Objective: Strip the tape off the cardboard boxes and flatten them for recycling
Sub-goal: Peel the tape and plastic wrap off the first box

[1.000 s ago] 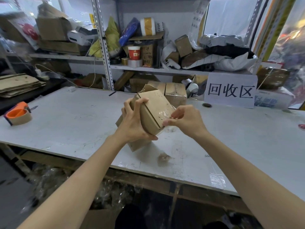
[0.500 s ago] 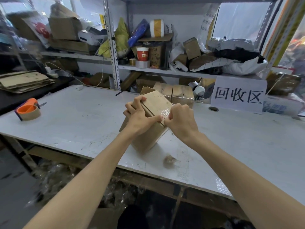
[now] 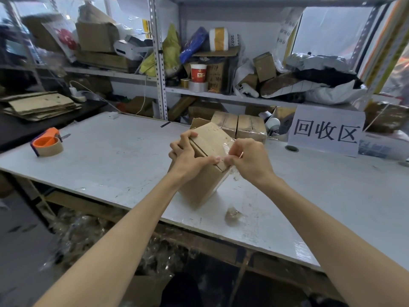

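Our left hand [image 3: 188,156] grips the cardboard box [image 3: 199,187] from its left side. The fingers curl over the far upper edge and the thumb lies flat along the top flap, pointing toward the other hand. Our right hand [image 3: 250,160] meets it at the box's near right corner, with its fingers curled and thumb and forefinger pinching the clear tape [image 3: 228,144] that wraps over that edge. We hold the box tilted, its lowest corner down on the white table [image 3: 110,156]. The seam between the top flaps shows as a dark line running toward our thumbs.

Far to the left of the grip, near the table's edge, sits an orange tape dispenser [image 3: 47,145] with a brown roll. Beyond it, on a dark side surface, lies a stack of flattened cardboard [image 3: 39,105]. Straight behind the grip, two taped boxes [image 3: 239,127] stand side by side, touching each other. On the shelf above them we see a red paper cup [image 3: 198,73]. Nearer to us than the grip and slightly right, a crumpled wad of clear tape [image 3: 232,214] lies on the table, apart from the box. To the right and behind, a white paper sign [image 3: 327,131] with three large black characters stands upright.
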{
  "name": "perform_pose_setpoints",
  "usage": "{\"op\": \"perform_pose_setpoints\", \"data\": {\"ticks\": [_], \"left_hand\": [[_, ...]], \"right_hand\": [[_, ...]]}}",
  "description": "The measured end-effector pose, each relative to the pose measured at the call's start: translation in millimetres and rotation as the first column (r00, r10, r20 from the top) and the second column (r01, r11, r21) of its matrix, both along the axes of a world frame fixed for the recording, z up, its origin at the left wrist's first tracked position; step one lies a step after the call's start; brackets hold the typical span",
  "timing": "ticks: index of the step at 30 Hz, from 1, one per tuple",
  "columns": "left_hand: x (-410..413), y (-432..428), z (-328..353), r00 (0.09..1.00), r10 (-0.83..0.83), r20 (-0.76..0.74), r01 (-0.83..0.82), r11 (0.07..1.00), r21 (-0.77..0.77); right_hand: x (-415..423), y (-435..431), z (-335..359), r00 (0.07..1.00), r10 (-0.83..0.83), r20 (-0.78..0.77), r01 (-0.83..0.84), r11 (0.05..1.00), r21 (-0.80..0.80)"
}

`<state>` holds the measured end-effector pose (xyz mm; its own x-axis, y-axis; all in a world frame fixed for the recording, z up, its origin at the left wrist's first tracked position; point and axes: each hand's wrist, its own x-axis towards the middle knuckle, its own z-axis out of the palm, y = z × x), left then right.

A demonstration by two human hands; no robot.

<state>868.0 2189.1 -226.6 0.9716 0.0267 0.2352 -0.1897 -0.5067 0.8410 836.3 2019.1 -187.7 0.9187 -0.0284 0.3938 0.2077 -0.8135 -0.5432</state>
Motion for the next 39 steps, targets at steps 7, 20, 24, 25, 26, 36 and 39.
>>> {"op": "perform_pose_setpoints", "data": {"ticks": [7, 20, 24, 25, 26, 36, 39], "left_hand": [[4, 12, -3, 0.997, 0.069, -0.016, -0.071, 0.988, -0.135], [-12, 0, 10, 0.986, -0.169, -0.010, 0.167, 0.980, -0.108], [-18, -5, 14, 0.979, -0.203, -0.004, 0.202, 0.976, -0.080], [-19, -5, 14, 0.978, -0.211, -0.006, 0.210, 0.975, -0.073], [-19, -4, 14, 0.976, -0.217, -0.007, 0.216, 0.974, -0.067], [-13, -1, 9, 0.983, -0.181, -0.002, 0.180, 0.978, -0.102], [-11, 1, 7, 0.990, -0.138, 0.008, 0.138, 0.983, -0.120]], "right_hand": [[-9, 9, -20, 0.992, -0.083, -0.091, 0.114, 0.902, 0.416], [1, -31, 2, 0.995, 0.004, -0.101, 0.040, 0.900, 0.433], [2, -34, -2, 0.999, -0.030, -0.045, 0.046, 0.913, 0.406], [2, -35, -2, 0.998, -0.049, -0.047, 0.064, 0.906, 0.418], [2, -36, -2, 0.996, -0.063, -0.060, 0.084, 0.890, 0.449], [-2, -38, -14, 0.983, -0.166, -0.081, 0.180, 0.754, 0.632], [-8, -36, -18, 0.983, -0.182, 0.010, 0.138, 0.779, 0.611]]}}
